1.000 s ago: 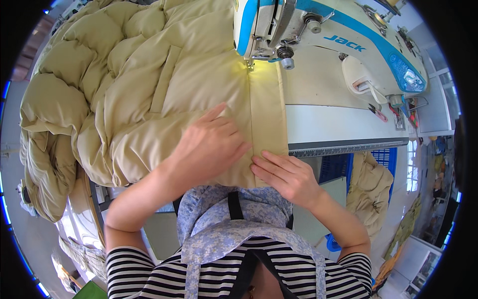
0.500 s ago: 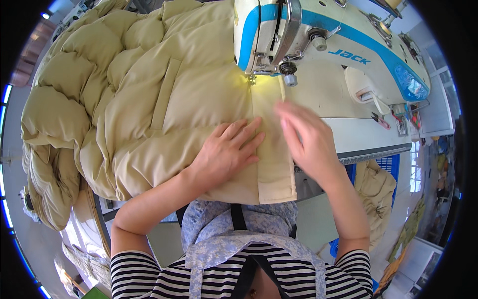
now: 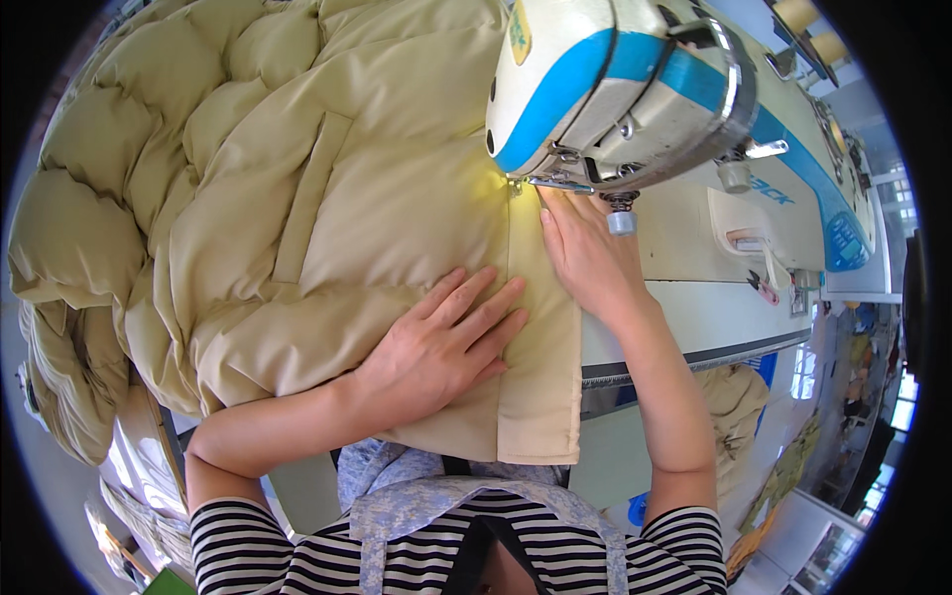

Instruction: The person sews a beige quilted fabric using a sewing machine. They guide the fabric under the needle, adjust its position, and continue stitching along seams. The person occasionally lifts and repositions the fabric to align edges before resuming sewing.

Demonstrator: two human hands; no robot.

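Left hand point(image 3: 436, 342) is lying palm down on a puffy tan jacket point(image 3: 387, 233), fingers loosely spread, not gripping anything, just left of the seam. Right hand point(image 3: 595, 253) is further up, by the outer edge of the flat strip point(image 3: 540, 387) that runs down the jacket's right side. Its fingers point away from the wearer, but the tips are partly hidden by the sewing machine point(image 3: 635, 109), so I can't tell if it's pinching the cloth or just resting there.

The jacket's spread out flat-ish under the needle area, with a yellow glow on the seam. There's a long slanted pocket point(image 3: 310, 198) left of that, then big puffy folds heading off to the left. The strip's bottom end hangs over the table's front edge, right above the apron point(image 3: 426, 504).

Off to the right, the white table point(image 3: 684, 312) has a ruler point(image 3: 714, 360) along its front edge and little pink-handled snips point(image 3: 764, 288) lying on it. More tan cloth point(image 3: 729, 407) sits below.
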